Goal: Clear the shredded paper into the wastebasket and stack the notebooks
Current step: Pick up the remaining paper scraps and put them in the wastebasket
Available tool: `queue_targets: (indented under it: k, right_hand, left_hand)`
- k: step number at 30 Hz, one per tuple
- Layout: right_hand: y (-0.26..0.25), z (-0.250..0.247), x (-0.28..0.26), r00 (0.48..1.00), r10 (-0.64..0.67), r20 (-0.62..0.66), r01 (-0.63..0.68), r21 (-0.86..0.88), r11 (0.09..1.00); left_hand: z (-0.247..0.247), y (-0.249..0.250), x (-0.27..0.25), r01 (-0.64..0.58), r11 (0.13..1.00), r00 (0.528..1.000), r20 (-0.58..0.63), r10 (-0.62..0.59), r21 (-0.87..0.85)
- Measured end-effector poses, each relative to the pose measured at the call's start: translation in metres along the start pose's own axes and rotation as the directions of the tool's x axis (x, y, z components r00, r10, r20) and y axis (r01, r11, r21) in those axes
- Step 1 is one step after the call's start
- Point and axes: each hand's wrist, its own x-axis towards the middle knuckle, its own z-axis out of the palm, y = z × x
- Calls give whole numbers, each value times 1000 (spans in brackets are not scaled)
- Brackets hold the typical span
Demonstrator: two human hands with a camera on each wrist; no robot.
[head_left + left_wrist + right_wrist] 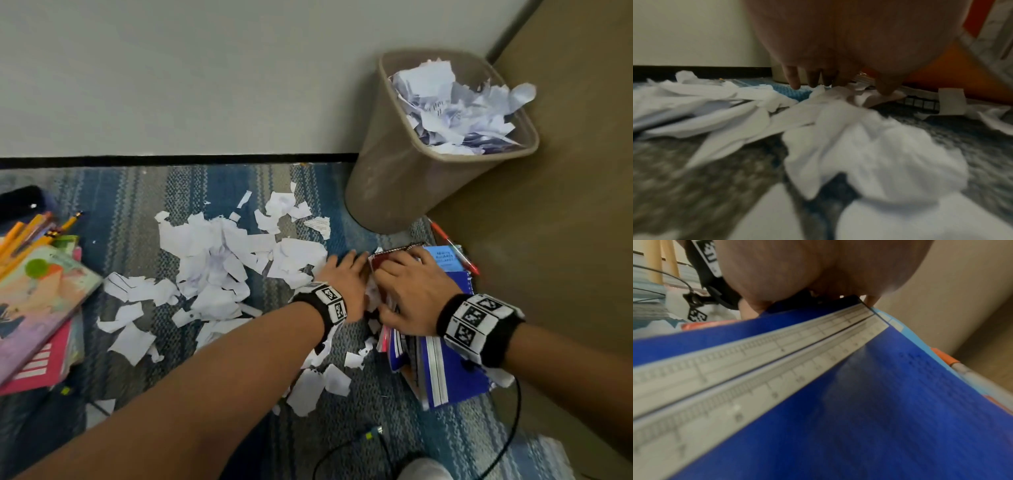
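Torn white paper [219, 260] lies spread over the striped carpet, blurred and close in the left wrist view [869, 154]. A tan wastebasket [387, 178] stands in the corner, filled with paper. My left hand [342, 274] and right hand [404, 284] lie side by side, palms down, over a few scraps at the left edge of a notebook pile. A red spiral notebook [380, 262] shows under my right fingers. My left fingertips [795, 84] point down and touch the scraps. Beneath my right wrist lies a blue notebook [879, 418] with a ruler [756, 369] on it.
A second pile of colourful notebooks [37, 301] with yellow pencils [27, 236] sits at the far left. A red pen [455, 248] lies beside the right pile against a brown panel [548, 205]. A black cable [507, 445] loops over the carpet near me.
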Motion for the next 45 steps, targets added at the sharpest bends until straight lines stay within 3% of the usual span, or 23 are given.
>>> queue_targets:
  k: [7,13,17,21,23,25,28,31,32,34,37,41,45]
  right_hand:
    - [4,5,-11,1000,3,-5,-3,78,997]
    - [6,11,-5,1000,-12,3,12,89,996]
    - [7,14,-1,999,-9,54,3,96,995]
    - [8,13,-1,998,-14,60,8,106,994]
    - [10,11,0,997,-15,74,7,107,994]
    - [11,10,-1,995,-14,95,3,120,993]
    - [17,10,-3,992,-25,123,5,158,987]
    - [22,11,-1,989,-21,144,-7,195,981]
    - [22,11,0,989,-19,146,-10,195,981]
    - [21,12,2,989,-10,147,-19,196,980]
    - [20,11,2,990,-1,143,-27,196,980]
    - [21,9,-2,993,9,117,-36,233,972]
    - [23,9,-1,990,-20,140,-16,250,968]
  left_hand:
    - [0,3,22,-41,988,998,34,47,-150]
    - [-3,15,32,-180,960,979,57,196,-215]
    - [-2,10,27,-232,957,972,-68,224,-173]
    - [6,5,17,-176,941,978,-162,133,-288]
    - [11,-2,10,-121,908,985,-160,61,-401]
    - [9,-12,2,-124,897,987,-150,65,-424]
    - [0,-36,-11,-168,967,982,-115,148,-193]
    - [-16,-56,-26,24,992,993,-115,-9,125]
    - [-17,-57,-29,51,983,991,-129,-28,179]
    - [-18,-48,-30,-14,979,986,-161,47,201]
    - [-8,-9,-23,-77,995,989,-123,83,57]
    - [4,39,-11,126,934,990,-19,-141,-335]
    - [-2,34,-3,202,819,970,-8,-244,-538]
